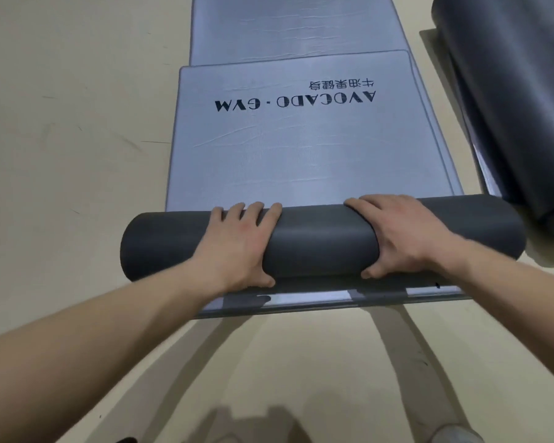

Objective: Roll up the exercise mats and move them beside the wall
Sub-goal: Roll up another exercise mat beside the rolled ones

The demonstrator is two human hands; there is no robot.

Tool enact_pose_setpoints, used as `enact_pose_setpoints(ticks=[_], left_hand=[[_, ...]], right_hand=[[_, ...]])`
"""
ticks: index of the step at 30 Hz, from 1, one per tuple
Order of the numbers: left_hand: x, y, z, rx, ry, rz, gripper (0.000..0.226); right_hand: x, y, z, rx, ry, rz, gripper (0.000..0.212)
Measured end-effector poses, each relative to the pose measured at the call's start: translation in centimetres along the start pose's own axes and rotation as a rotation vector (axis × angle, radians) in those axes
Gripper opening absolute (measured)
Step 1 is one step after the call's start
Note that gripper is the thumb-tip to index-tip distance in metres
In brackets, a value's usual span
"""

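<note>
Mat-rolling under way: the left hand (240, 247) and right hand (406, 238) grip the dark roll (320, 241) at the near end of a grey mat (301, 161), fingers (257, 215) curved over its top, thumbs tucked beneath. A 2nd flat mat (285, 27) lies beyond. A rolled dark mat (509, 107) lies right, just beside the roll's end, on the beige floor (77, 123).

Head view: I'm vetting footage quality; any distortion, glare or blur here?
Head view: wide-angle distortion bows the mat roll; mild sheen on the mat's flat part, lettering legible; left hand and right hand sharp; soft shadows on the floor.
</note>
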State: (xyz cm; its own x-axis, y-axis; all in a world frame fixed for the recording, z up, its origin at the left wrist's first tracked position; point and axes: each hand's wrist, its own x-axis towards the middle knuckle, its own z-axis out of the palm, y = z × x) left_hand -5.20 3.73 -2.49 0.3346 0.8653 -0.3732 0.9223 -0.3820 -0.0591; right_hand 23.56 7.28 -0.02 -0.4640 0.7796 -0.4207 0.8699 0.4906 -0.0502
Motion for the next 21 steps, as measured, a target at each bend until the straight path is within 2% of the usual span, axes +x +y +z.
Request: enact_pose_setpoints(ticks=[2,6,8,11,14,15,18,20,21], left_hand=[[0.1,0.0,0.0,0.015,0.055,0.008,0.126],[3.2,-2.6,-3.1,-0.204,-0.134,0.052,0.124],[3.6,-2.7,-3.1,-0.203,-0.131,0.048,0.122],[3.0,-2.7,-3.0,-0.262,-0.178,0.045,0.117],[1.3,-2.8,-2.9,-0.391,-0.297,0.022,0.115],[0.3,-2.4,-2.3,-0.36,-0.25,0.001,0.119],[-3.0,0.0,0.1,-0.092,0.04,-0.058,0.131],[-2.9,-0.2,0.3,-0.057,0.075,-0.024,0.132],[-2.0,-0.9,-0.4,-0.098,0.045,-0.005,0.132]], right_hand=[[1.0,0.2,-1.4,0.013,-0.068,0.0,0.134],[0.3,-1.1,1.0,-0.132,0.157,0.079,0.132],[0.3,-1.1,1.4,-0.175,0.204,0.069,0.124],[1.1,-0.5,-0.7,-0.189,0.128,0.021,0.112],[0.6,-1.1,-1.6,-0.105,-0.041,-0.015,0.115],[0.6,-1.4,-1.6,-0.081,-0.074,-0.017,0.117],[1.5,-1.2,-2.9,-0.012,-0.171,0.009,0.12],[1.8,-0.9,-3.0,0.003,-0.163,0.017,0.126],[1.6,-1.1,-2.5,-0.029,-0.097,0.029,0.131]])
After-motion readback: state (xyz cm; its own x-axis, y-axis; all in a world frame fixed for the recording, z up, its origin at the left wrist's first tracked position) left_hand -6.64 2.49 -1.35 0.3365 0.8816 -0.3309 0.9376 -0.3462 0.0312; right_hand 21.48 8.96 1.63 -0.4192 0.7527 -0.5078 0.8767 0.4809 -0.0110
